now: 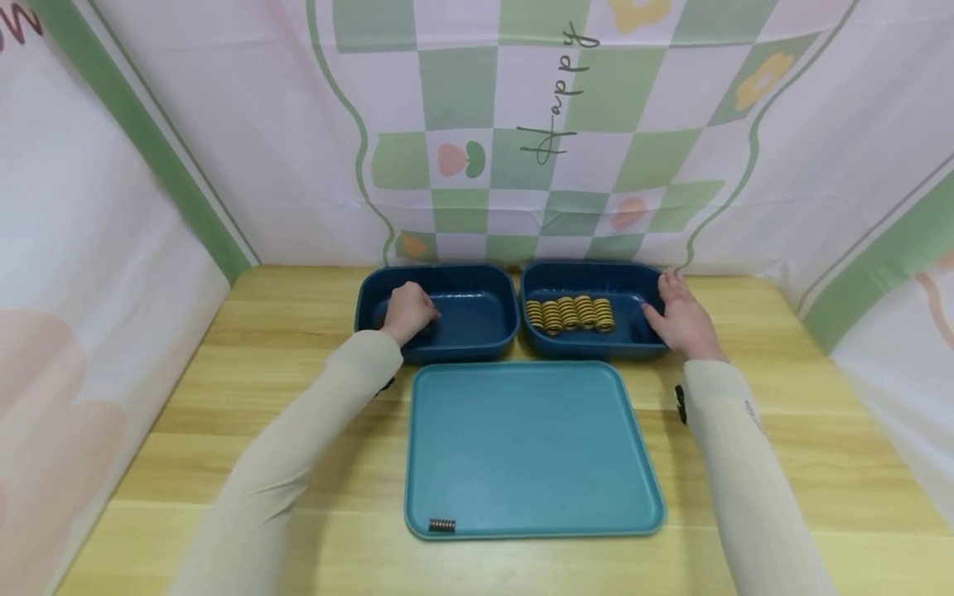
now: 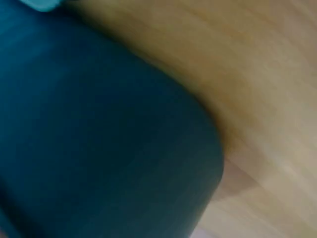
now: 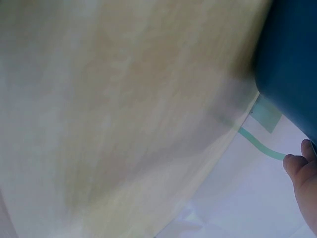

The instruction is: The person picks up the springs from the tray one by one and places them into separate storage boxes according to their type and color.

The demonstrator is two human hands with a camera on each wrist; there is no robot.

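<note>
In the head view my left hand [image 1: 408, 313] reaches down into the left dark-blue bin [image 1: 477, 354], its fingers bent downward. The fingertips are mostly hidden, as is whatever lies beneath them; a small dark bit shows beside the hand. My right hand [image 1: 684, 319] holds the right end of the other dark-blue bin [image 1: 589, 348], thumb inside and fingers along the outer side of the rim. Several yellow coil springs [image 1: 569, 313] stand in a row in that bin. One dark coppery spring [image 1: 442, 526] lies at the near left corner of the teal tray [image 1: 532, 447].
The two bins stand side by side at the back of the wooden table [image 1: 268, 364], close to a printed cloth [image 1: 462, 99]. The tray lies just in front of them. Cloth also hangs at both sides. The left wrist view shows mostly a blurred bin wall [image 2: 114, 134].
</note>
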